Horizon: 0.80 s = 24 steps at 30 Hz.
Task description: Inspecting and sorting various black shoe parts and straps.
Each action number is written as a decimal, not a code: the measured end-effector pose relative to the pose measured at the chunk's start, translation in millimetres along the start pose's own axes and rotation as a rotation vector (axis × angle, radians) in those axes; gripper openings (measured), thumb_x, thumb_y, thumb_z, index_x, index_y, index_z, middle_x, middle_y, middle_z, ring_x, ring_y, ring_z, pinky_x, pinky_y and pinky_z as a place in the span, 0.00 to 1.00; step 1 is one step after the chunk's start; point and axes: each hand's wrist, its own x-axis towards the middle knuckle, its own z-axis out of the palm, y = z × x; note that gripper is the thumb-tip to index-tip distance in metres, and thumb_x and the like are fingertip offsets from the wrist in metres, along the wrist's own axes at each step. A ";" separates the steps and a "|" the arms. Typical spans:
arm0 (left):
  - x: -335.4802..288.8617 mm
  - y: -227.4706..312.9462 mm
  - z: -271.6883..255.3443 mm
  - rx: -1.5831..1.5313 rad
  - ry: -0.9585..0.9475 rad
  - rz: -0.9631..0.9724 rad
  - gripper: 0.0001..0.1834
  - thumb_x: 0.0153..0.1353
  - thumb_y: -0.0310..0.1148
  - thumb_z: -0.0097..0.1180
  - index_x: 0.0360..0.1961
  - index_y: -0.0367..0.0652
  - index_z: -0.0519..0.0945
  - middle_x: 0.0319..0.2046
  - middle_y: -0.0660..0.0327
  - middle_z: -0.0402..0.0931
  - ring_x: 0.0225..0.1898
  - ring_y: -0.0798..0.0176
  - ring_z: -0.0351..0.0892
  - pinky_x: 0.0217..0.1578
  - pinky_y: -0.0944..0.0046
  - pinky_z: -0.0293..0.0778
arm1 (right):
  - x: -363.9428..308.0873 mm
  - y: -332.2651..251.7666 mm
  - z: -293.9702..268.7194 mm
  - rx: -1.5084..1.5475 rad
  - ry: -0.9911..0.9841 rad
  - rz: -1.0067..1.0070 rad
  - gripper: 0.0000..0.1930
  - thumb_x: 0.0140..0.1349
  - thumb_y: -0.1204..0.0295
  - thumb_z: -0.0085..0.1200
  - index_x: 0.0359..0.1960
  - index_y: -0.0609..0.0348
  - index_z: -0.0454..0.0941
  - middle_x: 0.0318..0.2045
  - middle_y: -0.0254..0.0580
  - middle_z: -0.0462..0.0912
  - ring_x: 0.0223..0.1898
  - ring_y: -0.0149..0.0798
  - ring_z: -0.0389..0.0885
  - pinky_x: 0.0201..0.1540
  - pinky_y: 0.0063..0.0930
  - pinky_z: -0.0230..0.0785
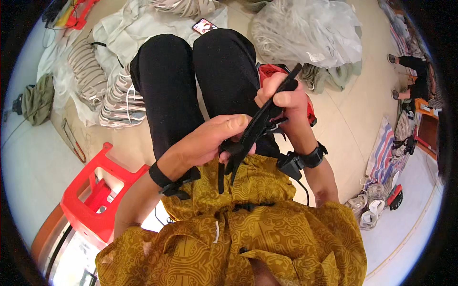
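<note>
Several flat black straps lie bundled together in a slanting line above my lap, between both hands. My left hand is closed around their lower part, thumb on top, and loose strap ends hang below it. Higher up, my right hand pinches the upper part with its thumb and bent fingers, and one end sticks out past them. A small dark piece like a buckle shows under the bundle by the right palm; its exact shape is hard to make out. Each wrist wears a black band with a small box-like device.
A red plastic stool stands at my left. Coils of striped cord or webbing lie on the floor beyond it. A phone rests past my knees, near a large clear plastic bag. Another person's legs show at far right.
</note>
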 end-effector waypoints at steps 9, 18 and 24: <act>-0.8 -8.1 8.2 -0.225 0.134 -0.100 0.14 0.59 0.37 0.41 0.39 0.38 0.73 0.24 0.64 0.74 0.19 0.74 0.72 0.18 0.77 0.69 | -0.3 9.3 22.8 -0.217 -0.207 -0.278 0.07 0.34 0.76 0.61 0.18 0.63 0.76 0.18 0.36 0.75 0.19 0.27 0.71 0.22 0.19 0.61; 4.3 -21.4 2.1 -0.140 0.068 -0.041 0.20 0.59 0.43 0.41 0.43 0.38 0.71 0.25 0.64 0.72 0.21 0.77 0.68 0.19 0.80 0.63 | 4.1 0.7 17.4 0.433 -0.123 -0.440 0.09 0.36 0.76 0.57 0.18 0.65 0.69 0.13 0.38 0.66 0.14 0.33 0.62 0.18 0.26 0.51; -5.3 22.0 -22.5 -0.075 0.260 -0.007 0.17 0.58 0.45 0.41 0.34 0.42 0.72 0.16 0.64 0.68 0.14 0.74 0.59 0.12 0.76 0.54 | 3.4 -2.2 -7.7 0.491 0.072 -0.425 0.14 0.50 0.62 0.54 0.22 0.53 0.62 0.14 0.27 0.54 0.15 0.24 0.50 0.18 0.19 0.44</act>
